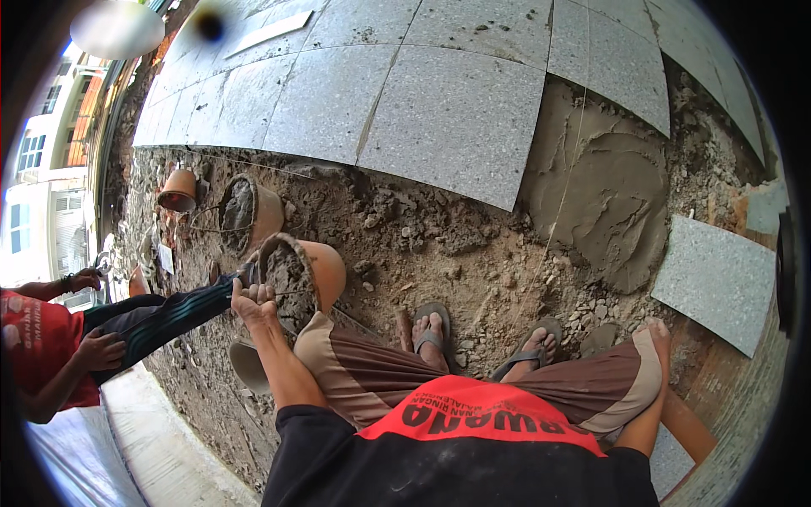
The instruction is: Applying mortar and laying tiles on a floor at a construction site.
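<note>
Bucket (328,272) stood on soil (481,296), short of the slabs' (465,118) near edge, forward-right of the nearer left hand (256,302), which curled against it, hold unclear; right hand (659,333) lay at the knee (645,368), grip untellable.

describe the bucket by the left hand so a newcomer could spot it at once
Start at the big grey tiles and go down and left onto the rough soil. There you find an orange bucket holding grey mortar. Unlike the other buckets, it looks largest in view and has the left hand at its rim.
</note>
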`<state>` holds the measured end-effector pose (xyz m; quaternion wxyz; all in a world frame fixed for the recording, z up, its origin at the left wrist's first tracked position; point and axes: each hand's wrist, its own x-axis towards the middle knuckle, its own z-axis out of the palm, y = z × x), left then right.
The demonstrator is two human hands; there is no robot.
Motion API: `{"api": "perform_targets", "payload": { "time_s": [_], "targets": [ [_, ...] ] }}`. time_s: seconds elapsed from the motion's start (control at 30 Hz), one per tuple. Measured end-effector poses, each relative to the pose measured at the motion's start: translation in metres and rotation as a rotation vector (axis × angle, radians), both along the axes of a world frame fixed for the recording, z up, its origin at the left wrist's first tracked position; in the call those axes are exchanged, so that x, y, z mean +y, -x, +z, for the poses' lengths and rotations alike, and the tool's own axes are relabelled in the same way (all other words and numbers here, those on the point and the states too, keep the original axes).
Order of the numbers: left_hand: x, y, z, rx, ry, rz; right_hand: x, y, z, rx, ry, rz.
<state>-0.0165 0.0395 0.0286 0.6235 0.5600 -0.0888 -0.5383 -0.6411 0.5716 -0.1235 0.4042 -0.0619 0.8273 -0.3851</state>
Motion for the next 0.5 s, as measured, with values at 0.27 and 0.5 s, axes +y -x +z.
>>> {"api": "perform_targets", "payload": {
  "time_s": [0.27,0.5],
  "targets": [
    [0.050,0.076,0.073,-0.088,0.113,-0.508,0.065,0.004,0.020,0.188,-0.128,0.018],
    [0.097,0.138,0.052,-0.293,-0.032,-0.854,0.131,0.005,0.046,0.328,-0.217,-0.027]
  ]
}}
